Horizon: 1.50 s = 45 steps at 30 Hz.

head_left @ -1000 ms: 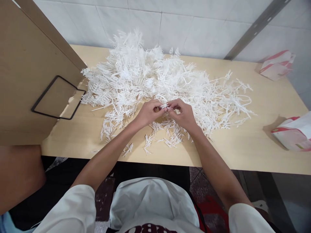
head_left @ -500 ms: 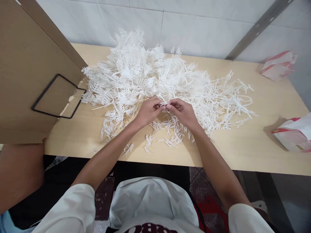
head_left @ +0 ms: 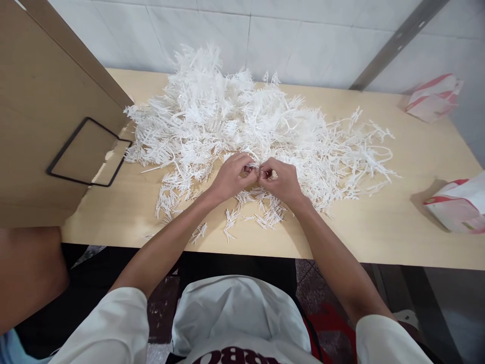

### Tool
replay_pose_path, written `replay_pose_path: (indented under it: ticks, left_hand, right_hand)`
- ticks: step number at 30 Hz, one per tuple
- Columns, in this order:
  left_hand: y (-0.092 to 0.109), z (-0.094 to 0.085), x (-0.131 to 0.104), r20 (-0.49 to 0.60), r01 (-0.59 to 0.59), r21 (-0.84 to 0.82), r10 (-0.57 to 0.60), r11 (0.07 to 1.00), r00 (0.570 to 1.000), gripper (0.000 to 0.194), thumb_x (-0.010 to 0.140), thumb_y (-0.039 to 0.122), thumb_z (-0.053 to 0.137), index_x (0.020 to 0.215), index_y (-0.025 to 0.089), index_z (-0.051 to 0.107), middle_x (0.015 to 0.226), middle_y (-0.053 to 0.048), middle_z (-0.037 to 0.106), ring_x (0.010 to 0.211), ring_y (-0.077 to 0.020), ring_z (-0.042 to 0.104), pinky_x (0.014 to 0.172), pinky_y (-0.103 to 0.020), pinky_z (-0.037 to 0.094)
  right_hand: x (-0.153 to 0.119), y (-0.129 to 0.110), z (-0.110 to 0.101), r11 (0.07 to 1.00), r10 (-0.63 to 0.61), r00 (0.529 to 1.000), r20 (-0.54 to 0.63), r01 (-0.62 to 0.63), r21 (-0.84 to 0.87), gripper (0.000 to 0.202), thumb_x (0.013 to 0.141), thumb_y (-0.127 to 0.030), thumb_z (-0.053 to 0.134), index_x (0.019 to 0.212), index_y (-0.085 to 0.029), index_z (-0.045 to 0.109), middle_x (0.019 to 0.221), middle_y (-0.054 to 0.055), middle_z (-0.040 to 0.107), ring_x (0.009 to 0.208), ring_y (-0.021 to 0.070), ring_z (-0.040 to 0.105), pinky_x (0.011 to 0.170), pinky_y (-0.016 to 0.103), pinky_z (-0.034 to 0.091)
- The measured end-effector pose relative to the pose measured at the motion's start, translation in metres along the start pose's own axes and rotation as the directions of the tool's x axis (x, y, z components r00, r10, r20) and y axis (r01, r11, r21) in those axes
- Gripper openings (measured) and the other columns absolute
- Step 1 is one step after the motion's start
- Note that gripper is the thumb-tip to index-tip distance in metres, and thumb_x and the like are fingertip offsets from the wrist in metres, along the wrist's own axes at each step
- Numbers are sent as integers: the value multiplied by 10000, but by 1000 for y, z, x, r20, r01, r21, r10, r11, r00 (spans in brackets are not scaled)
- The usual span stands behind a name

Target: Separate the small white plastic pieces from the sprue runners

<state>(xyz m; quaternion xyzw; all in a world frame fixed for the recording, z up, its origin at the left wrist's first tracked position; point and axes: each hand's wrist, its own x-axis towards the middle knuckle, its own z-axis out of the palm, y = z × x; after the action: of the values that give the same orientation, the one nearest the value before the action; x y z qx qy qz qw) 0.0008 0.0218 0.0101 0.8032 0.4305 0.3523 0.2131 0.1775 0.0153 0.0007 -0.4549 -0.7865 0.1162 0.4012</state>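
Note:
A big heap of white, thin-stemmed, branching plastic-looking pieces (head_left: 223, 111) covers the middle of the table. At its front edge my left hand (head_left: 235, 176) and my right hand (head_left: 281, 181) meet, thumbs and forefingers pinched together. Between the fingertips is a small white branched piece (head_left: 254, 165), mostly covered by the fingers. Short loose white sprigs (head_left: 271, 216) lie scattered on the tabletop just below my hands.
A brown board (head_left: 49, 101) with a black wire loop (head_left: 89, 151) stands on the left of the wooden table (head_left: 379, 227). Two red-and-white paper packets (head_left: 460, 207) sit at the right. A tiled wall (head_left: 303, 45) rises behind. Another person's arm (head_left: 30, 273) shows at lower left.
My fingers have curled into tighter pinches, and the right hand has turned and dropped slightly. The heap looks the same; the view has shifted a little.

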Motion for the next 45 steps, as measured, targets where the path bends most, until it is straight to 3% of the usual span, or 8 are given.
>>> replay_pose_path:
  ticks: [4, 8, 11, 16, 24, 30, 39, 45]
  left_hand:
    - [1, -4, 1, -63, 43, -36, -46, 998, 997, 136, 835, 262, 559, 722, 191, 533, 717, -6, 530, 687, -134, 460, 668, -278, 376]
    - [1, -5, 3, -18, 81, -141, -84, 987, 996, 202, 855, 344, 600, 736, 181, 602, 703, -3, 552, 654, -118, 469, 627, -257, 370]
    - [0, -4, 3, 28, 65, -162, -61, 985, 998, 220, 874, 360, 594, 766, 177, 653, 713, -4, 572, 660, -113, 484, 638, -254, 379]
    - [-2, -3, 3, 26, 73, -154, -69, 985, 997, 191, 855, 339, 619, 759, 178, 655, 704, 2, 568, 665, -114, 495, 631, -255, 378]
    - [-3, 1, 2, 0, 165, -249, -171, 954, 985, 158, 804, 336, 652, 794, 179, 664, 766, -11, 627, 671, -104, 506, 628, -247, 393]
    - [4, 3, 1, 57, 89, -216, -79, 972, 995, 104, 786, 237, 608, 706, 174, 586, 701, 8, 545, 669, -110, 478, 635, -257, 374]
    - [1, 1, 4, 112, 89, -240, -63, 967, 992, 46, 721, 153, 530, 685, 182, 533, 697, 16, 516, 672, -119, 454, 656, -272, 362]
    - [6, 2, 2, 64, 127, -277, -114, 953, 991, 164, 753, 195, 570, 639, 180, 453, 647, 31, 463, 625, -98, 411, 598, -248, 325]
  right_hand:
    - [2, 0, -10, 990, 93, 991, -96, -81, 114, 91, 747, -162, 533, 690, -232, 524, 636, -33, 595, 580, 116, 531, 591, 273, 456]
    - [5, -3, -15, 969, 101, 993, 57, -111, 221, 85, 857, -262, 561, 867, -233, 641, 809, -4, 672, 683, 126, 599, 635, 278, 485]
    - [6, -3, -12, 972, 81, 994, 75, -95, 215, 210, 876, -402, 617, 1008, -249, 676, 924, 25, 697, 769, 145, 626, 646, 283, 501]
    - [7, 2, -8, 981, 22, 998, 60, -33, 190, 227, 902, -458, 598, 927, -271, 725, 886, 35, 727, 796, 167, 642, 685, 316, 523]
    - [5, 5, -11, 997, -22, 998, 54, 17, 76, 125, 865, -321, 611, 911, -248, 702, 832, 14, 725, 660, 135, 627, 653, 290, 531]
    - [0, 6, -8, 1000, -11, 1000, -7, 11, 3, 120, 741, -200, 585, 832, -232, 656, 684, -33, 684, 584, 125, 637, 595, 259, 500]
    - [0, -3, 0, 979, -67, 997, -30, 60, -196, 205, 739, -131, 498, 747, -229, 677, 591, -25, 619, 539, 109, 517, 518, 253, 346]
    - [1, 5, -6, 997, -42, 996, -81, 37, -65, 173, 748, -128, 503, 704, -208, 650, 656, -9, 648, 568, 113, 533, 573, 260, 409]
